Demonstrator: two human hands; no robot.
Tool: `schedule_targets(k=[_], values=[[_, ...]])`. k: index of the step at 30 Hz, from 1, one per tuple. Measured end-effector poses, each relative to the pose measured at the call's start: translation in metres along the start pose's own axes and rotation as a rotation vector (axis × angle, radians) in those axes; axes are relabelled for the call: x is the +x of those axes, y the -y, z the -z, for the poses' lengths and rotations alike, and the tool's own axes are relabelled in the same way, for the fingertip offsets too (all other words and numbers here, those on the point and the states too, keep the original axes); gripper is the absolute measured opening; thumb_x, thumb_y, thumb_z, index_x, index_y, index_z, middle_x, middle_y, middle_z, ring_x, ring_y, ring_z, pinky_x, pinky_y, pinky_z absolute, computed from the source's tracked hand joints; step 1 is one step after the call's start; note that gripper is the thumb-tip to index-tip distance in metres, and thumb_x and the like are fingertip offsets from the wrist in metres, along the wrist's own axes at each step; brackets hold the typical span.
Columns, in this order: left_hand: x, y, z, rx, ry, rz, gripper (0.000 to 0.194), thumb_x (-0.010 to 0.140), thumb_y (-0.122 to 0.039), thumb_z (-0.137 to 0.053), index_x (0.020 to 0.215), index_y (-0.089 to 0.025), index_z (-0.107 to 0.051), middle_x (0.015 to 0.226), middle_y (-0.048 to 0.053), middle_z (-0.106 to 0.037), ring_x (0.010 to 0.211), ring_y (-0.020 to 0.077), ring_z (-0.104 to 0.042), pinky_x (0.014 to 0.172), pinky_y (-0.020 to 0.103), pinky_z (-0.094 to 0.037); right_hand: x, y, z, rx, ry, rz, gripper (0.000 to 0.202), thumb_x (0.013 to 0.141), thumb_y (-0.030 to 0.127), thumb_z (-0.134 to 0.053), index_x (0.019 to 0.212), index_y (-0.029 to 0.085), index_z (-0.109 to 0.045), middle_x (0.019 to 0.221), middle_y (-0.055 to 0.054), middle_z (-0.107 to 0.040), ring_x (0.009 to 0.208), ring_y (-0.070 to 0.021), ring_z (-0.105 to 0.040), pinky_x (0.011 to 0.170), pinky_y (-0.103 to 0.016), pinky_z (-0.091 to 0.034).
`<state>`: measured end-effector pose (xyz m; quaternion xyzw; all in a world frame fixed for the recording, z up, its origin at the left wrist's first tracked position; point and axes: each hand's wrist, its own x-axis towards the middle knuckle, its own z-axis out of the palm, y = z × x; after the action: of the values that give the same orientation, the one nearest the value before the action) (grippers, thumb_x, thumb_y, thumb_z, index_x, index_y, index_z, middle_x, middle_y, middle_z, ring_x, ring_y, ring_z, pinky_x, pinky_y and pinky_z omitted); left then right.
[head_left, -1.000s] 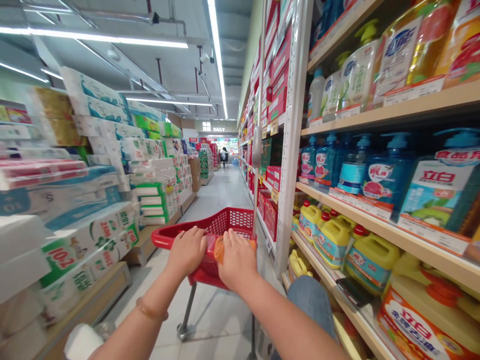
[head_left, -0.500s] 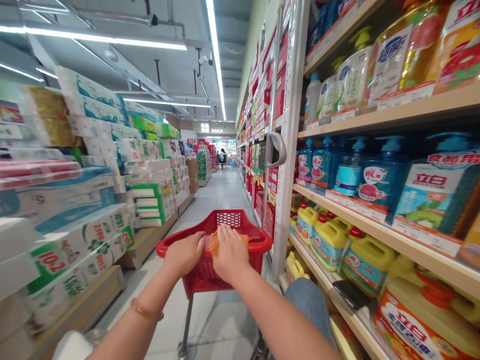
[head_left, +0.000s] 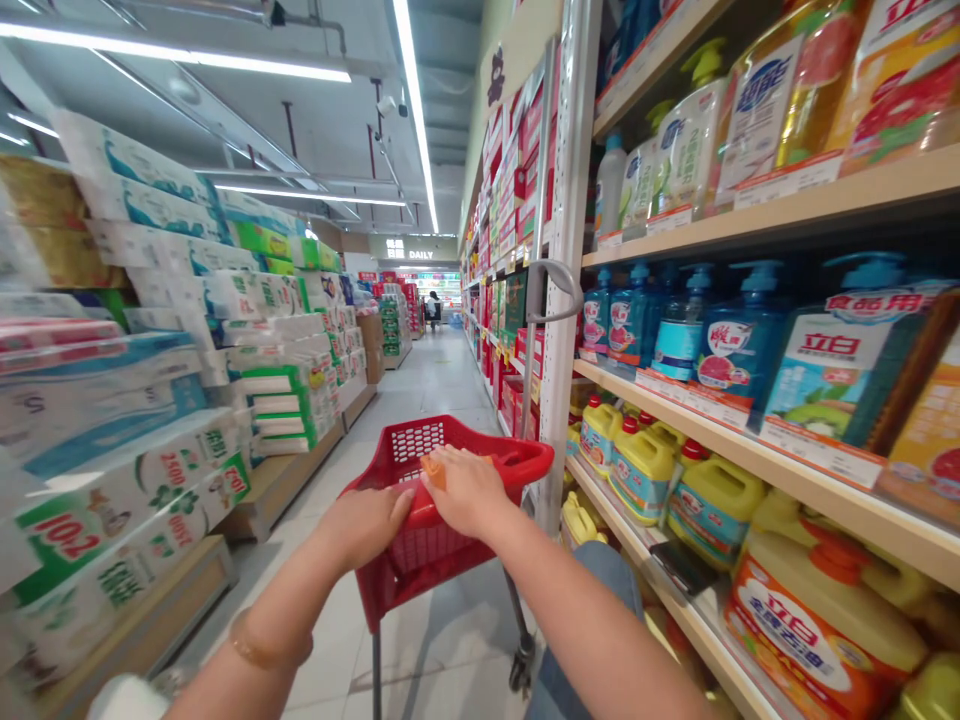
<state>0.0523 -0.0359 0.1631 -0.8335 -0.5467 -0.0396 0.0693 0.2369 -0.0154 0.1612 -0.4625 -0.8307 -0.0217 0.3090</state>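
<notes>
A red plastic shopping cart (head_left: 409,580) with a perforated basket stands in front of me, its handle bar slanting up to the right. My left hand (head_left: 367,525) is closed around the left part of the handle, thumb along the top. On the middle of the handle lies my right hand (head_left: 469,490), fingers bent over an orange cloth (head_left: 433,470) pressed against the bar. Most of the cloth is hidden under that hand. The two hands are close together, thumb side to thumb side. Little of the inside of the basket shows.
To the right, shelves hold blue pump bottles (head_left: 731,345) and yellow detergent jugs (head_left: 712,510); a dark flat object (head_left: 682,567) lies on the lower shelf. A grey loop handle (head_left: 555,290) juts from a metal pole. Stacked tissue packs (head_left: 135,490) line the left. A person (head_left: 433,310) is far down the aisle.
The cart has turned, its right handle end now higher and its left end lower. My right hand has shifted slightly up with the cloth. The view has swung a little right.
</notes>
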Motion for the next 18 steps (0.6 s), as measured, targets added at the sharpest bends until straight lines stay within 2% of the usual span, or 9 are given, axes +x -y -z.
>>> schedule_targets(k=[3, 5, 8, 11, 13, 15, 18], values=[[-0.008, 0.003, 0.001, -0.026, -0.012, 0.060, 0.062, 0.095, -0.045, -0.015, 0.094, -0.019, -0.072, 0.092, 0.014, -0.075, 0.086, 0.0271, -0.069, 0.075, 0.037, -0.049, 0.001, -0.015, 0.005, -0.045, -0.019, -0.155, 0.043, 0.096, 0.040, -0.039, 0.123, 0.015, -0.060, 0.132, -0.012, -0.059, 0.128, -0.0227, -0.049, 0.108, -0.039, -0.032], [-0.011, -0.004, 0.003, -0.042, -0.023, 0.129, 0.067, 0.095, -0.048, -0.013, 0.086, -0.018, -0.072, 0.090, 0.015, -0.075, 0.085, 0.0276, -0.069, 0.074, 0.038, -0.049, 0.003, -0.017, 0.004, -0.075, -0.026, -0.191, 0.042, 0.094, 0.037, -0.042, 0.122, 0.011, -0.061, 0.131, -0.016, -0.059, 0.128, -0.0242, -0.049, 0.109, -0.040, -0.031], [-0.013, -0.017, 0.009, -0.081, -0.008, 0.149, 0.069, 0.095, -0.050, -0.012, 0.079, -0.019, -0.072, 0.086, 0.014, -0.075, 0.083, 0.0272, -0.070, 0.074, 0.038, -0.049, 0.001, -0.007, -0.002, -0.050, -0.010, -0.055, 0.041, 0.092, 0.035, -0.045, 0.122, 0.012, -0.060, 0.131, -0.014, -0.059, 0.127, -0.0228, -0.049, 0.109, -0.037, -0.031], [-0.017, -0.014, 0.014, -0.203, -0.007, 0.041, 0.062, 0.095, -0.053, -0.019, 0.085, -0.025, -0.074, 0.090, 0.006, -0.076, 0.083, 0.0229, -0.070, 0.075, 0.033, -0.051, -0.001, -0.003, -0.001, -0.004, 0.017, 0.073, 0.041, 0.095, 0.039, -0.043, 0.125, 0.016, -0.059, 0.134, -0.009, -0.058, 0.128, -0.0205, -0.049, 0.109, -0.035, -0.032], [-0.023, -0.004, 0.013, -0.330, -0.039, -0.038, 0.056, 0.094, -0.054, -0.025, 0.095, -0.027, -0.074, 0.099, 0.002, -0.076, 0.088, 0.0204, -0.070, 0.079, 0.030, -0.052, 0.000, -0.013, 0.006, -0.018, 0.029, 0.002, 0.042, 0.096, 0.041, -0.041, 0.124, 0.016, -0.060, 0.132, -0.010, -0.059, 0.126, -0.0218, -0.050, 0.107, -0.037, -0.034], [-0.028, 0.003, 0.008, -0.435, -0.104, -0.073, 0.054, 0.095, -0.053, -0.026, 0.105, -0.027, -0.072, 0.110, 0.001, -0.074, 0.098, 0.0199, -0.068, 0.087, 0.030, -0.052, 0.003, -0.026, 0.013, -0.058, 0.020, -0.143, 0.043, 0.096, 0.040, -0.038, 0.120, 0.015, -0.063, 0.128, -0.012, -0.062, 0.124, -0.0238, -0.053, 0.105, -0.039, -0.036], [-0.030, 0.000, -0.002, -0.450, -0.181, -0.004, 0.056, 0.095, -0.050, -0.024, 0.107, -0.024, -0.073, 0.112, 0.004, -0.073, 0.104, 0.0218, -0.067, 0.093, 0.035, -0.052, 0.006, -0.032, 0.014, -0.107, -0.003, -0.242, 0.041, 0.096, 0.037, -0.039, 0.115, 0.012, -0.065, 0.124, -0.014, -0.064, 0.122, -0.0251, -0.054, 0.104, -0.040, -0.037]])
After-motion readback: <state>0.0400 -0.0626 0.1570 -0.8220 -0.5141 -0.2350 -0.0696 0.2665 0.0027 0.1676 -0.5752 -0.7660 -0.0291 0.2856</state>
